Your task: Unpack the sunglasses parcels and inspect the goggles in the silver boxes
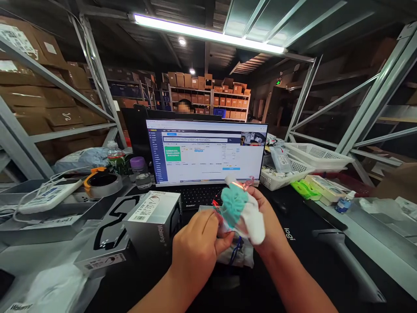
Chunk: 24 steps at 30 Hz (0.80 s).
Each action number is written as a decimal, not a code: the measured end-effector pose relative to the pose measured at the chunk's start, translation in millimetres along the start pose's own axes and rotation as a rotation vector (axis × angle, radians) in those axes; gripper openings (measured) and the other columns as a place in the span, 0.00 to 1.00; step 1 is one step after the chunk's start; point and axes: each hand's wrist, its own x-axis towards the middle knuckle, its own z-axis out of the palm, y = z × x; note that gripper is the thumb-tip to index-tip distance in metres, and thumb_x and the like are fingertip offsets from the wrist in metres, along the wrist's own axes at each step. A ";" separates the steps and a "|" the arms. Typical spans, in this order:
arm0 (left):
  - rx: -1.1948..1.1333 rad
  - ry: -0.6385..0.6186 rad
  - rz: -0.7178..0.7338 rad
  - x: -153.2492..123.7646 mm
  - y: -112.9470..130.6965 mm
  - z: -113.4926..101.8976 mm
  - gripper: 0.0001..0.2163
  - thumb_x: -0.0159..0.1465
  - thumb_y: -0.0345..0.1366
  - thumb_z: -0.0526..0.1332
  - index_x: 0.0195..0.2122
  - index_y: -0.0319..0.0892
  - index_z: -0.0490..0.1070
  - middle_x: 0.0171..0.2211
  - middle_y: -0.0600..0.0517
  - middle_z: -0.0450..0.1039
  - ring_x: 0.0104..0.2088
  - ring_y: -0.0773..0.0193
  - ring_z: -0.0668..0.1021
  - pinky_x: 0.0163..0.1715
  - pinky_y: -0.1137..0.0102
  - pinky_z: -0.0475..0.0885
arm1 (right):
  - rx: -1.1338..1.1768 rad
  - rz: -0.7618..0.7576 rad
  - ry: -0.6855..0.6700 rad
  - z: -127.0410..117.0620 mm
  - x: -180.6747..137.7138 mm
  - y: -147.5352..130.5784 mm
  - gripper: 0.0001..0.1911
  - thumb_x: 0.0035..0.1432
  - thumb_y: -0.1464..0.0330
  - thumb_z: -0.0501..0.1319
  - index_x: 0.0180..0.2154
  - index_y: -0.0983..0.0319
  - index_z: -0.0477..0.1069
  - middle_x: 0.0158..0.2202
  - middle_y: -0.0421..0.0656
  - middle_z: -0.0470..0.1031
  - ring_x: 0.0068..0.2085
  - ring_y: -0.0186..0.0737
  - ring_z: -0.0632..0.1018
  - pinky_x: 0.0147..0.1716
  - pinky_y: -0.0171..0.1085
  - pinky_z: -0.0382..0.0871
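Observation:
My left hand (195,243) and my right hand (260,217) both grip a small clear packet (239,204) holding a teal and white soft item, lifted above the black desk mat (293,248). A red glow lights the packet's upper edge. Another clear packet (239,256) lies on the mat under my hands. A black keyboard (202,198) sits just behind them, below a lit monitor (206,150).
A grey box (153,219) and a larger printed box (107,234) stand at the left. Tape roll (104,182), bottles (140,171), and a white device (48,195) lie further left. White baskets (312,158) sit at the right. A grey scanner handle (348,261) rests near right. A person sits behind the monitor.

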 end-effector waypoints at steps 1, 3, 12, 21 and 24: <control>0.020 0.004 -0.005 0.9 -1.2 -2.5 0.13 0.73 0.42 0.55 0.34 0.40 0.68 0.31 0.48 0.77 0.33 0.61 0.81 0.32 0.71 0.74 | -0.087 -0.051 -0.047 -0.8 -1.9 0.9 0.15 0.35 0.73 0.78 0.25 0.59 0.75 0.23 0.34 0.74 0.23 0.31 0.70 0.25 0.31 0.66; 0.059 -0.010 -0.013 1.8 -3.6 -6.9 0.14 0.73 0.44 0.55 0.35 0.39 0.69 0.32 0.48 0.78 0.33 0.61 0.81 0.32 0.70 0.74 | -0.279 -0.165 -0.144 -4.5 -4.6 -0.7 0.14 0.36 0.75 0.78 0.22 0.60 0.74 0.21 0.34 0.73 0.24 0.31 0.69 0.26 0.30 0.65; 0.093 -0.090 -0.063 0.6 -5.3 0.3 0.21 0.72 0.54 0.49 0.37 0.40 0.67 0.32 0.48 0.77 0.33 0.59 0.81 0.27 0.69 0.75 | -0.560 -0.044 -0.286 -24.6 1.7 -21.5 0.12 0.45 0.68 0.76 0.29 0.62 0.76 0.27 0.39 0.77 0.28 0.34 0.73 0.28 0.31 0.67; 0.084 -0.368 -0.222 -5.7 4.5 2.7 0.19 0.56 0.26 0.72 0.45 0.40 0.69 0.42 0.47 0.79 0.39 0.55 0.83 0.32 0.65 0.81 | -0.814 -0.270 -0.065 -6.6 -6.2 12.2 0.11 0.52 0.69 0.69 0.30 0.59 0.66 0.28 0.35 0.69 0.28 0.32 0.68 0.27 0.31 0.64; -0.096 -0.380 -0.291 -7.8 3.9 4.8 0.29 0.50 0.27 0.75 0.53 0.42 0.68 0.48 0.47 0.79 0.44 0.55 0.83 0.39 0.65 0.83 | -0.980 -0.445 0.053 -4.7 -7.3 23.0 0.10 0.55 0.70 0.64 0.29 0.58 0.62 0.26 0.33 0.65 0.26 0.31 0.66 0.27 0.31 0.61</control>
